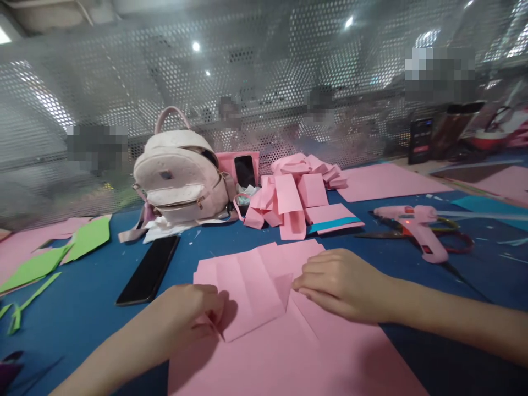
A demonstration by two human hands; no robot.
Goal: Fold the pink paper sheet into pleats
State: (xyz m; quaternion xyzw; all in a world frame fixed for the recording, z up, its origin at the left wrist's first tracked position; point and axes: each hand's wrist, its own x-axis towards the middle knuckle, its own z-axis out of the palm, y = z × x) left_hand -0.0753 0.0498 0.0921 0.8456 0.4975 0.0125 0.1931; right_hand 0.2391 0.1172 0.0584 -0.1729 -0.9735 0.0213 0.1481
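A creased piece of pink paper [251, 291] lies in front of me, over larger pink sheets [264, 368]. My left hand [202, 308] is closed at its lower left corner, fingers curled and pinching the edge. At its right side my right hand [334, 280] pinches a folded flap of the same paper between thumb and fingers. Fold lines run across the paper's middle. Part of the left fingertips is hidden behind the hand.
A black phone [149, 269] lies left of the paper. Behind stand a pale backpack [181, 170] and a pile of folded pink strips [289, 198]. A pink glue gun [416, 220] rests over scissors [457, 242] at right. Green paper [88, 239] lies at left; a perforated metal screen [264, 71] rises behind.
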